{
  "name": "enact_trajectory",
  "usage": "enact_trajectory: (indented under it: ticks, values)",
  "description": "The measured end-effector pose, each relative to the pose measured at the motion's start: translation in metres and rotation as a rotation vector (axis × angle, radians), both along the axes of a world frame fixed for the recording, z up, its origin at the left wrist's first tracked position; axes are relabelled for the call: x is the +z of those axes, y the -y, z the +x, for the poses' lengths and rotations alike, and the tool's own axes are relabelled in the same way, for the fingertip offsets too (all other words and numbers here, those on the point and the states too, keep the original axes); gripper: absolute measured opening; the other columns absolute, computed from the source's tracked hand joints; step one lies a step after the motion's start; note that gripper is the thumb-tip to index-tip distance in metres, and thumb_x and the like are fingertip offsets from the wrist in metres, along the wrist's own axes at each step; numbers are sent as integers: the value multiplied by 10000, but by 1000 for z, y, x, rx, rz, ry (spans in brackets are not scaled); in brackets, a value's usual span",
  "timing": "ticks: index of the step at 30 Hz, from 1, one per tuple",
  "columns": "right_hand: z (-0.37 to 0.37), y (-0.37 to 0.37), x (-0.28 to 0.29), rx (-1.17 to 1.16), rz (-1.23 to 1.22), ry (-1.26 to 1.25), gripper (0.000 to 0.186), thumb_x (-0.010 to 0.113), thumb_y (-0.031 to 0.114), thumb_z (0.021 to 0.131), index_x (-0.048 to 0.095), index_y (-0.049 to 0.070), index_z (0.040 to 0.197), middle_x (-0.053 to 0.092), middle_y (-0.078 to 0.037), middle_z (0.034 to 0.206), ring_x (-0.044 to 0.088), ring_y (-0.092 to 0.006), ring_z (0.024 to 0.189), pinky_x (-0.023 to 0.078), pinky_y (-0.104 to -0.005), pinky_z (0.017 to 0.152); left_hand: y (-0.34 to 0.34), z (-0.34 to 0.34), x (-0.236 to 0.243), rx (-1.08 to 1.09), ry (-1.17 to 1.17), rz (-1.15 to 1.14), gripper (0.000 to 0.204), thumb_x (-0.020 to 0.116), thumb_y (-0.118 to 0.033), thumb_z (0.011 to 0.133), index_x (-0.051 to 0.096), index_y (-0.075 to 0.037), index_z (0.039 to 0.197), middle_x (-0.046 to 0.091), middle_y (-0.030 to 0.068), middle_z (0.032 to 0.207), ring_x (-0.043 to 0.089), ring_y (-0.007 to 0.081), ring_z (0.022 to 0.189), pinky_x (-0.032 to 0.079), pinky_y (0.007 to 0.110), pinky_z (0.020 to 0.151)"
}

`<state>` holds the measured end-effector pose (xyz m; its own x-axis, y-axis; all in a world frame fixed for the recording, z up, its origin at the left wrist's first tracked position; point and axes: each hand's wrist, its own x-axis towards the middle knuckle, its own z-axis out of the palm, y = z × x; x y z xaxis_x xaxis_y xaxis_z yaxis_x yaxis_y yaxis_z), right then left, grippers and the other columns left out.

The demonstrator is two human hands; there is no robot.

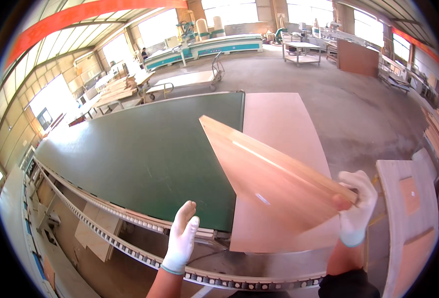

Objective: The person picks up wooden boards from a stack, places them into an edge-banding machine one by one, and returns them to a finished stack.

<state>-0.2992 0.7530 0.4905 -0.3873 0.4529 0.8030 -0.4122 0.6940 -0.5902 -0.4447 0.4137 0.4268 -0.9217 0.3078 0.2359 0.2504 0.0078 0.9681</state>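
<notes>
My right hand (357,208), in a white glove, grips the near right corner of a reddish-brown wooden panel (264,174). The panel is tilted, with its long, pale edge raised and its far corner over a green conveyor belt (145,159). Its lower part is blurred over a pinkish flat sheet (274,111) at the end of the belt. My left hand (182,238), also gloved in white, is open near the belt's front edge, its fingers stretched out. It is apart from the panel and holds nothing.
A roller rail (125,247) runs along the near side of the belt. Boards with reddish patches (396,198) stand at my right. Beyond the belt are a flat cart (184,81), stacked planks (117,90), a long teal-and-white machine (224,45) and a white table (301,47).
</notes>
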Motion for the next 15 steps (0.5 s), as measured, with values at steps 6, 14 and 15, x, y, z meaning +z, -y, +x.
enact_trajectory:
  ticks: [6, 14, 15]
  values:
    - [34, -106, -24, -52, -139, -111, 764, 752, 676, 732, 639, 11, 1091, 510, 0, 791, 467, -110, 729, 355, -258, 643, -86, -67, 35, -128, -142, -36, 720, 611, -313, 982, 269, 51, 1501, 311, 216, 1553, 292, 300, 1452, 261, 452, 1165]
    - [-27, -155, -160, 116, -768, -341, 740, 465, 622, 970, 370, 73, 1458, 484, -65, 1375, 455, -208, 1279, 375, -403, 1086, -149, -110, -67, -320, 23, 173, 494, 526, -427, 1015, 573, 18, 1223, 627, 50, 1128, 543, 116, 1031, 440, 306, 943]
    - [-29, -148, -202, 170, -857, -333, 698, 444, 583, 994, 334, 93, 1478, 450, -58, 1414, 418, -214, 1318, 357, -417, 1108, -140, -111, -87, -282, -12, 166, 505, 495, -437, 1024, 574, 23, 1217, 622, 53, 1115, 538, 121, 1020, 438, 305, 934]
